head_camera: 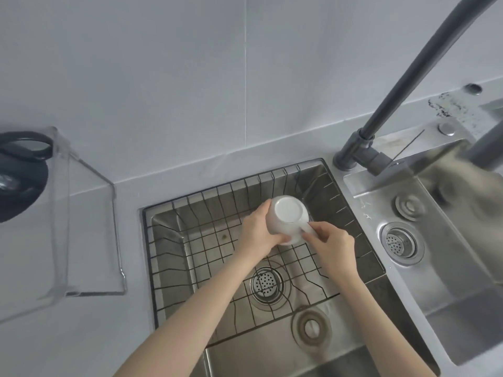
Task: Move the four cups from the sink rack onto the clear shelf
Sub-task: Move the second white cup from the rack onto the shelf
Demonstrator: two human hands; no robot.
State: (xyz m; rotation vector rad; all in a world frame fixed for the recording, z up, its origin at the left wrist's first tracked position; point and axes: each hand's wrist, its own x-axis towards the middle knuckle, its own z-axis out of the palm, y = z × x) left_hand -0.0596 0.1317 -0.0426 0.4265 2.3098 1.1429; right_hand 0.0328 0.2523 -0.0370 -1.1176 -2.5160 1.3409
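White cup (287,213), upside down, flat base toward the camera. Held above the black wire sink rack (206,257), toward its far right part; whether its rim touches the wires cannot be told. Only this one cup shows in the rack.

Left hand (257,232) wrapped around the cup's left side, fingers curled under the body. Right hand (333,242) pinching the cup's handle (306,228) at the lower right, thumb and fingers closed on it. Both forearms reach in from the bottom edge.

Rack sits inside the steel sink (340,357), round drain strainer (266,282) visible through the wires. Dark grey faucet (362,148) stands at the sink's far right corner. Clear shelf (89,227) on the grey counter (81,336), well left of the sink, nothing visible under it; a dark round object (21,172) behind its left wall.
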